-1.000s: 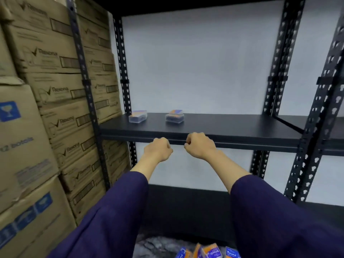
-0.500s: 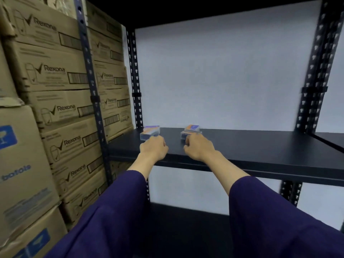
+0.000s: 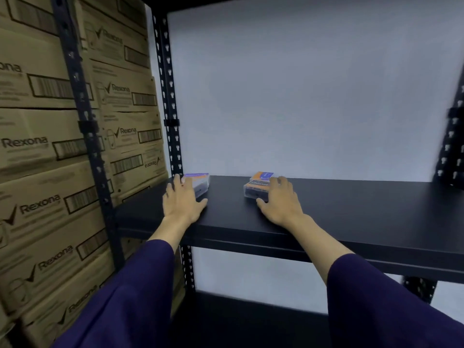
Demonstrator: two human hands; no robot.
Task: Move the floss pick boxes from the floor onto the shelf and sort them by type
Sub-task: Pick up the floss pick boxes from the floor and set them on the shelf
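On the flat black metal shelf [image 3: 351,212], two small clear plastic floss pick boxes sit toward its back edge. The left box [image 3: 199,183], near the shelf's left rear corner, has a purple-and-orange top label too blurred to read. The right box [image 3: 256,188] shows an orange label reading "Charcoal". The left hand [image 3: 182,203] lies with fingers straight against the left box; the right hand [image 3: 280,200], fingers extended, rests on the right box. Left of the shelf stand stacked brown cardboard cartons [image 3: 45,151] printed "Rexona" with barcodes.
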